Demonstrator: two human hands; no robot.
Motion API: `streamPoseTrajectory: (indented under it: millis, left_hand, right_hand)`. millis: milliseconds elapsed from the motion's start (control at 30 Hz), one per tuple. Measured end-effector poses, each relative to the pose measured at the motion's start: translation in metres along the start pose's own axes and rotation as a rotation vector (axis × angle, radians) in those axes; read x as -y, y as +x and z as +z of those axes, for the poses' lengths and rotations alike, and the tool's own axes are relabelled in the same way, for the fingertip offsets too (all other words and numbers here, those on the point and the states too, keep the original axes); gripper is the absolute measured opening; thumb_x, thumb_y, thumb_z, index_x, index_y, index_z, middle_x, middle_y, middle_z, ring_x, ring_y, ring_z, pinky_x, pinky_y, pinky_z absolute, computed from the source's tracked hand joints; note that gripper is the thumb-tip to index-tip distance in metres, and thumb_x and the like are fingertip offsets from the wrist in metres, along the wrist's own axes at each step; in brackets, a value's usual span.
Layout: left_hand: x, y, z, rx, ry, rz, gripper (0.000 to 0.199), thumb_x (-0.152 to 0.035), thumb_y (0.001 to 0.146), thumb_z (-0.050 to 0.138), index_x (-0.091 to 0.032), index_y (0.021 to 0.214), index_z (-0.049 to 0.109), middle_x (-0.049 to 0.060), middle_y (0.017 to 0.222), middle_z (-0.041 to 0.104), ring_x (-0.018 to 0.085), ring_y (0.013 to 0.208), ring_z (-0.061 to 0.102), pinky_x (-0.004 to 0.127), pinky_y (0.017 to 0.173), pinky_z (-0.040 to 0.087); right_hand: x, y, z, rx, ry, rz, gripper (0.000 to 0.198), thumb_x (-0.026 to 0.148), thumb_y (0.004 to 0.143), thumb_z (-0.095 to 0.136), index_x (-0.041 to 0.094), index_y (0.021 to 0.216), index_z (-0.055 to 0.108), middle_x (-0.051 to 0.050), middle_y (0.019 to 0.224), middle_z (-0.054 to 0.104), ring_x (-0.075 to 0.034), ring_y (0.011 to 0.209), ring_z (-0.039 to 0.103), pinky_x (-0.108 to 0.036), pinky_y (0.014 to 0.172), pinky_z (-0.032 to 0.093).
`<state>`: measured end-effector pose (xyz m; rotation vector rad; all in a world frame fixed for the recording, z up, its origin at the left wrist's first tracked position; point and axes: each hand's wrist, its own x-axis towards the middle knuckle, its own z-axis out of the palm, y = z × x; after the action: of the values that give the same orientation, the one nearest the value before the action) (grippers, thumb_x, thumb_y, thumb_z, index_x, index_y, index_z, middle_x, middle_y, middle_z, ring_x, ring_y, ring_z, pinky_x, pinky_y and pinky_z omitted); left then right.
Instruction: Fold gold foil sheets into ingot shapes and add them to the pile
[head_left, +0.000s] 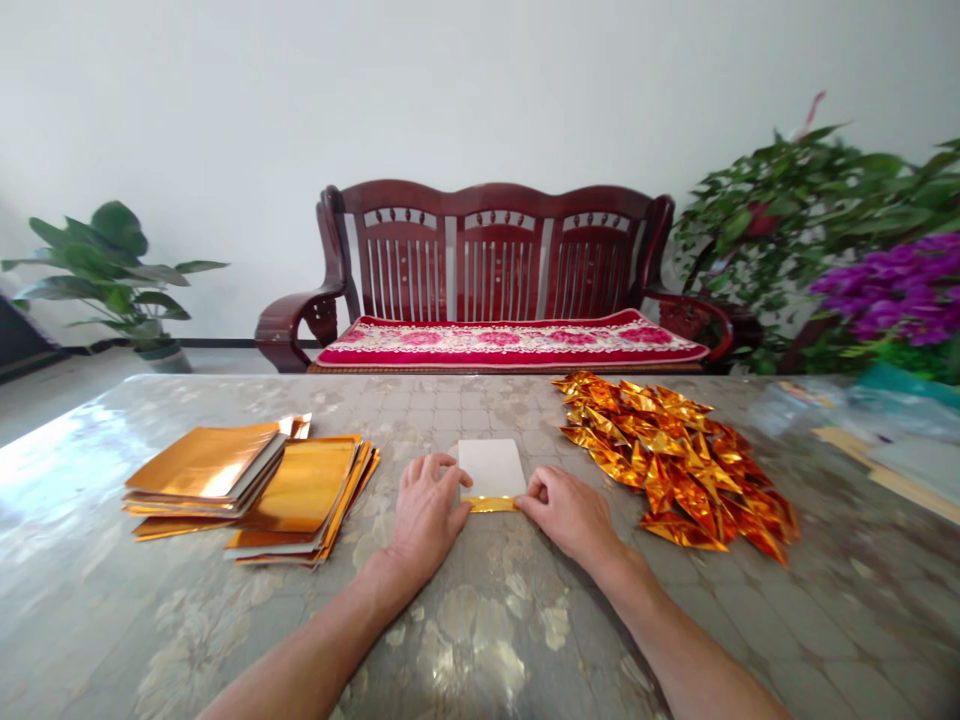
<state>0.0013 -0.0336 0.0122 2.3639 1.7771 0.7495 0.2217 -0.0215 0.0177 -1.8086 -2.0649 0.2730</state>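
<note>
A sheet of gold foil paper [491,465] lies white side up on the table, its near edge folded over into a narrow gold strip. My left hand [429,505] has its thumb and index finger at the left end of that strip, with the other fingers curved over the table. At the strip's right end, my right hand [566,508] pinches the fold, its remaining fingers curled in. Stacks of flat gold foil paper [300,485] lie to the left of my hands. Over to the right is a heap of folded gold foil pieces [675,450] with pointed ends.
The table [480,620] has a shiny floral covering. Plastic bags and flat sheets [892,440] lie at its right edge, beside purple flowers [900,290]. Beyond the table stands a dark red wooden bench [499,260]. A potted plant [120,270] stands at the far left.
</note>
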Motion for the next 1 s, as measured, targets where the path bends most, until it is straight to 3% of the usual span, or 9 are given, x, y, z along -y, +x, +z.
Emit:
streamPoseTrajectory:
  millis: [133,233,300,500,633,733,1000]
  left_hand:
    - [-0.003,0.001,0.002,0.046,-0.033,0.268,0.033,-0.007,0.087,0.053,-0.028,0.109,0.069,0.006,0.127,0.055,0.025,0.123,0.043,0.041,0.105,0.039]
    - [-0.008,-0.001,0.001,0.161,-0.037,0.433,0.025,-0.013,0.094,0.051,-0.025,0.107,0.069,0.007,0.113,0.063,0.023,0.114,0.049,0.038,0.1,0.043]
    - [-0.012,-0.004,-0.001,0.228,-0.013,0.461,0.022,-0.018,0.096,0.051,-0.023,0.11,0.066,0.006,0.104,0.064,0.021,0.106,0.053,0.035,0.096,0.046]
    - [-0.024,-0.015,-0.006,0.283,0.078,0.373,0.022,-0.012,0.095,0.049,-0.019,0.111,0.062,0.006,0.108,0.064,0.021,0.104,0.056,0.033,0.096,0.047]
    - [-0.03,-0.016,-0.005,0.317,0.083,0.317,0.025,-0.012,0.096,0.047,-0.02,0.115,0.06,0.006,0.112,0.063,0.021,0.106,0.057,0.03,0.094,0.049]
    - [-0.034,-0.016,-0.006,0.347,0.106,0.284,0.028,-0.011,0.095,0.045,-0.02,0.119,0.058,0.007,0.114,0.063,0.02,0.108,0.058,0.03,0.096,0.048]
    - [-0.04,-0.022,-0.01,0.39,0.351,0.157,0.024,-0.007,0.091,0.049,-0.014,0.109,0.063,0.012,0.107,0.065,0.026,0.101,0.063,0.038,0.087,0.053]
  right_hand:
    - [0.001,0.0,0.0,0.012,-0.007,0.0,0.016,0.036,0.082,0.065,0.023,0.074,0.06,0.003,0.078,0.065,-0.014,0.07,0.056,-0.026,0.058,0.026]
    - [0.002,0.0,0.0,0.02,-0.016,0.008,0.016,0.036,0.082,0.065,0.023,0.074,0.06,0.003,0.078,0.065,-0.014,0.07,0.056,-0.026,0.058,0.026]
    - [0.002,0.0,0.0,0.018,-0.025,0.009,0.016,0.035,0.083,0.064,0.023,0.074,0.059,0.003,0.078,0.065,-0.014,0.071,0.056,-0.027,0.059,0.027]
    - [0.01,-0.004,0.007,-0.061,-0.158,-0.001,0.008,0.03,0.086,0.061,0.022,0.086,0.058,-0.003,0.091,0.066,-0.021,0.089,0.058,-0.031,0.071,0.033]
    - [0.022,-0.007,0.015,-0.107,-0.213,-0.014,0.027,0.044,0.086,0.063,0.022,0.101,0.057,-0.009,0.104,0.064,-0.027,0.1,0.054,-0.035,0.079,0.035]
    - [0.026,-0.008,0.017,-0.097,-0.227,-0.034,0.029,0.044,0.087,0.062,0.021,0.104,0.057,-0.01,0.108,0.062,-0.029,0.104,0.052,-0.038,0.083,0.035]
    - [0.004,-0.008,0.006,-0.076,-0.263,0.018,0.023,0.037,0.089,0.061,0.021,0.104,0.058,-0.009,0.107,0.061,-0.029,0.101,0.051,-0.038,0.082,0.033]
